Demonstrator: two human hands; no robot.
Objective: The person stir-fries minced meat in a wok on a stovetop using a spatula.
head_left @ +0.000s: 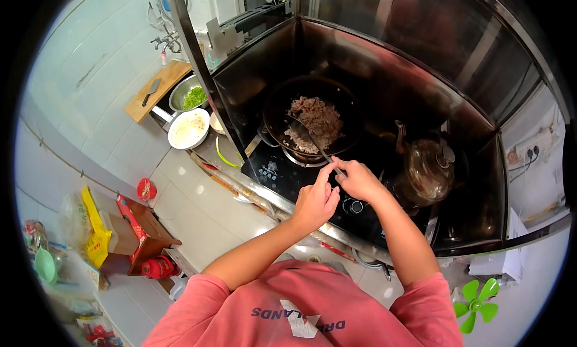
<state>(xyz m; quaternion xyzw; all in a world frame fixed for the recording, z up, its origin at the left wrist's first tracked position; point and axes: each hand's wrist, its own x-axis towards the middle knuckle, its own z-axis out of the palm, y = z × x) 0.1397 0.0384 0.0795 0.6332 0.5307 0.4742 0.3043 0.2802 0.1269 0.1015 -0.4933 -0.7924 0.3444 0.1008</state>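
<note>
A dark wok (348, 109) sits on the black gas stove (264, 166), holding browned minced meat (321, 121). My right hand (359, 181) is closed around the end of the handle of a spatula (317, 144), whose head lies partly hidden in the meat. Just left of it, my left hand (315, 201) has its index finger stretched up to the handle's end, seemingly touching it. The other left fingers are loosely bent and apart, gripping nothing.
A glass-like kettle (428, 169) stands right of the wok. Left of the stove are a white pan (189, 129), a metal bowl with chopped greens (195, 97), and a cutting board (171, 74) bearing a knife (152, 91). Metal splash panels (396, 76) surround the stove.
</note>
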